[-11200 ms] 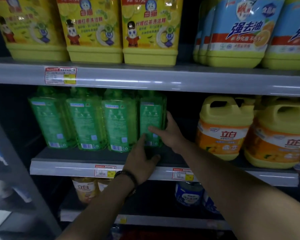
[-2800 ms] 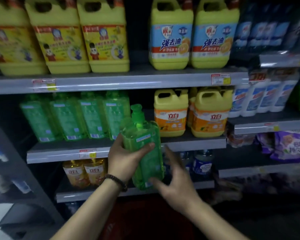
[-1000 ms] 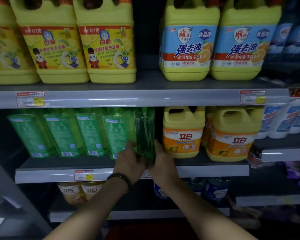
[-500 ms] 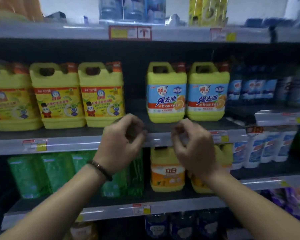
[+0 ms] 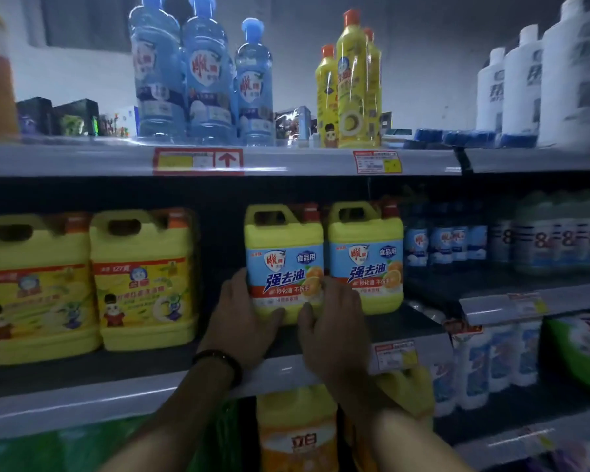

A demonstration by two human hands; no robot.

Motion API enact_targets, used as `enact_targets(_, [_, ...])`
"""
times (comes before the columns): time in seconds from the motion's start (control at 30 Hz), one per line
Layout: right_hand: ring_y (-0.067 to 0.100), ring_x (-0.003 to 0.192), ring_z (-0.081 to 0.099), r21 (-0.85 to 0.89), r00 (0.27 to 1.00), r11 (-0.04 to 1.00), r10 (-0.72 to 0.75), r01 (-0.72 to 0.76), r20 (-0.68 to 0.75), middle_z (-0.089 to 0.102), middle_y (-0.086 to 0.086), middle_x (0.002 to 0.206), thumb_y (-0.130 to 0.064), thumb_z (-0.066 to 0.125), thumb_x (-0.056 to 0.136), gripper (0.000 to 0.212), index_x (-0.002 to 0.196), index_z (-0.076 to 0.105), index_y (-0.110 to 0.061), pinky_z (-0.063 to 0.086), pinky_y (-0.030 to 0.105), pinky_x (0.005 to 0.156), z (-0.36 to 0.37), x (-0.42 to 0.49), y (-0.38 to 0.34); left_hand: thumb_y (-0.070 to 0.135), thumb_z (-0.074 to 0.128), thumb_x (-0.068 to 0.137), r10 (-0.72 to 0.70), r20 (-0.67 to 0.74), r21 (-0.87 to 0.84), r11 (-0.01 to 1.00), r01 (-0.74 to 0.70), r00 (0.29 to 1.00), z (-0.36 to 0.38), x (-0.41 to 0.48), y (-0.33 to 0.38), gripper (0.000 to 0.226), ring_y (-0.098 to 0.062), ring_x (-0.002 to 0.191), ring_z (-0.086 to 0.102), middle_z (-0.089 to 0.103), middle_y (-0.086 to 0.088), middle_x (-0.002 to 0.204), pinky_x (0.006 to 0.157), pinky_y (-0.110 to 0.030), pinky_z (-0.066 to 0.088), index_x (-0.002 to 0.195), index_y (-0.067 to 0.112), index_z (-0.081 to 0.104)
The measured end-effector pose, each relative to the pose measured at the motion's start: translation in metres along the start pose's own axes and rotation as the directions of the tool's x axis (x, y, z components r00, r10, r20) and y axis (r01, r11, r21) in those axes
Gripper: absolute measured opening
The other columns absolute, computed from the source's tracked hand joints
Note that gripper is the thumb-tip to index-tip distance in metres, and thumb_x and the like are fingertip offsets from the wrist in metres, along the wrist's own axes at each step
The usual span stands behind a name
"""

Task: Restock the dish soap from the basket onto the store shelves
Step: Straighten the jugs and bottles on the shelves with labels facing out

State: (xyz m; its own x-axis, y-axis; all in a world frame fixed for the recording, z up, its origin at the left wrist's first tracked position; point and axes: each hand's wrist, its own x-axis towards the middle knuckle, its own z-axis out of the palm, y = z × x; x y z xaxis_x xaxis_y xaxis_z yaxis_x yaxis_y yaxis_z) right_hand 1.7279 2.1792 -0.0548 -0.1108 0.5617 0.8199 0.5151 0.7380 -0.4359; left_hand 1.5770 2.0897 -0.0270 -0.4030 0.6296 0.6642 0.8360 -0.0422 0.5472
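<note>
Gripping soap jug low with left hand and right hand, both curled round its sides. Stands on shelf beside twin jug. Nearly placed, seemingly; cannot judge remainder, basket unseen.

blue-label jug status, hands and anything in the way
Left hand and right hand grip blue-label jug low. Jug upright on shelf, twin jug beside it. Nothing blocking.

Yellow jug, blue label
</note>
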Motion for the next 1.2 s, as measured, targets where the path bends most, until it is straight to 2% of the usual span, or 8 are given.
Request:
enact_targets(0.13, [0.021,0.126,0.054,-0.011,0.997,0.999,0.054,-0.053,0.064,0.055,-0.001,0.138,-0.048,0.063,0.093,0.066,0.149,0.04,-0.022,0.056,0.042,0.096,-0.001,0.006,0.001,0.045,0.077,0.09,-0.101,0.051,-0.096,0.99,0.106,0.994,0.001,0.009,-0.002,0.073,-0.017,0.121,0.063,0.062,0.003,0.142,0.099,-0.035,0.053,0.149,0.026,0.039])
enact_targets(0.4, [0.03,0.134,0.05,-0.095,0.96,0.992,0.107,-0.085,0.259,0.05,0.009,0.15,-0.064,0.063,0.092,0.108,0.17,0.004,-0.02,0.047,0.042,0.106,-0.005,0.016,0.0,0.044,0.073,0.093,-0.05,0.01,-0.011,0.999,0.05,0.999,-0.002,0.003,0.0,0.063,-0.017,0.108,0.069,0.068,0.001,0.135,0.087,-0.033,0.057,0.141,0.029,0.035])
enact_targets(0.53, [0.026,0.131,0.051,0.062,0.979,0.994,0.075,-0.088,0.188,0.056,0.004,0.145,-0.066,0.064,0.088,0.1,0.168,0.022,-0.022,0.047,0.042,0.106,-0.007,0.015,0.01,0.058,0.073,0.089,-0.026,-0.021,-0.021,0.999,0.026,0.999,-0.003,-0.001,0.001,0.066,-0.017,0.102,0.07,0.069,0.006,0.127,0.087,-0.037,0.06,0.138,0.032,0.036])
enact_targets(0.7, [0.016,0.095,0.052,0.152,0.994,0.983,-0.099,0.103,-0.036,0.057,-0.008,0.096,-0.056,0.055,0.097,0.053,0.135,0.062,-0.021,0.049,0.038,0.08,-0.002,0.003,0.017,0.082,0.063,0.079,-0.066,-0.054,-0.145,0.988,0.057,0.996,-0.002,0.004,0.004,0.077,-0.013,0.108,0.06,0.052,0.006,0.121,0.097,-0.038,0.053,0.136,0.033,0.047])
enact_targets(0.8, [0.019,0.101,0.054,0.073,0.993,0.99,-0.117,0.117,-0.004,0.063,-0.003,0.107,-0.059,0.05,0.1,0.05,0.128,0.063,-0.02,0.05,0.039,0.083,0.0,0.003,0.014,0.082,0.061,0.078,-0.016,-0.09,-0.069,0.998,0.01,0.996,-0.003,0.003,0.006,0.091,-0.014,0.112,0.054,0.042,0.004,0.123,0.1,-0.037,0.049,0.149,0.03,0.039])
enact_targets(0.9, [0.017,0.101,0.06,0.187,0.987,0.969,-0.158,0.162,-0.037,0.069,-0.004,0.109,-0.056,0.055,0.1,0.049,0.13,0.065,-0.019,0.052,0.037,0.081,-0.003,-0.003,0.015,0.081,0.068,0.076,0.009,-0.049,-0.109,0.994,-0.015,0.999,-0.003,-0.002,0.004,0.101,-0.01,0.123,0.052,0.045,0.006,0.141,0.105,-0.038,0.05,0.156,0.034,0.027])
enact_targets(1.03, [0.016,0.102,0.065,0.325,0.971,0.916,-0.205,0.233,-0.12,0.07,-0.005,0.113,-0.045,0.062,0.098,0.043,0.132,0.067,-0.018,0.056,0.039,0.082,-0.007,-0.008,0.018,0.088,0.068,0.068,0.052,0.072,-0.174,0.984,-0.038,0.996,-0.007,-0.006,0.008,0.092,-0.005,0.117,0.064,0.059,0.014,0.137,0.098,-0.041,0.058,0.142,0.045,0.034])
enact_targets(1.2, [0.02,0.118,0.062,0.279,0.934,0.891,-0.345,0.357,-0.094,0.061,0.005,0.132,-0.038,0.068,0.096,0.053,0.142,0.066,-0.013,0.057,0.04,0.09,-0.007,-0.007,0.019,0.077,0.08,0.073,0.104,0.182,-0.245,0.968,-0.058,0.978,-0.009,0.003,0.008,0.083,-0.01,0.123,0.064,0.062,0.008,0.136,0.101,-0.044,0.058,0.144,0.048,0.049])
